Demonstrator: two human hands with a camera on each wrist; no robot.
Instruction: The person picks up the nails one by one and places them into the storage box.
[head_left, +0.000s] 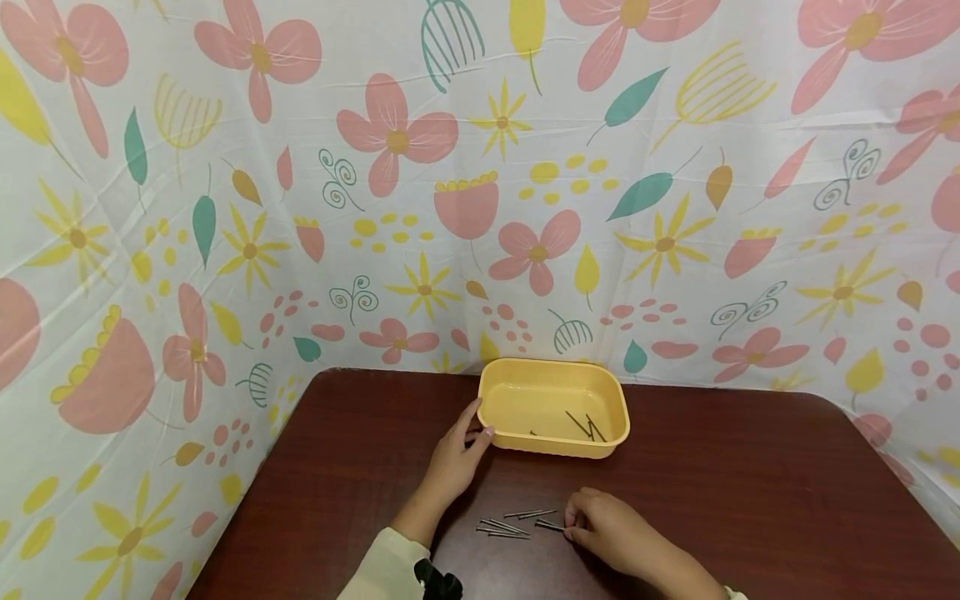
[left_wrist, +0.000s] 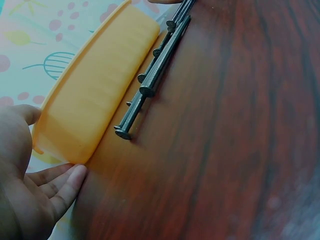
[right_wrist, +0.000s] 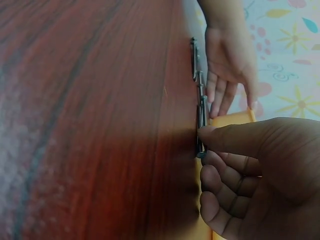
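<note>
A yellow plastic tray [head_left: 551, 444] stands toward the back of the table, with a few nails [head_left: 591, 429] lying inside at its right. My left hand [head_left: 453, 462] holds the tray's left end, thumb at the rim and fingers lower on the wall, as the left wrist view [left_wrist: 35, 175] shows. In front of the tray lie several loose steel nails [head_left: 504, 528], roughly parallel. My right hand [head_left: 611, 533] is just right of them and pinches nails [right_wrist: 201, 150] between thumb and index finger, heads pointing left in the head view. How many it holds cannot be told.
The dark red-brown wooden table [head_left: 750, 492] has rounded back corners. A white cloth with printed flowers [head_left: 536, 254] hangs behind the table and along its left side, close to the tray's back. A black strap [head_left: 437, 581] sits at the left sleeve.
</note>
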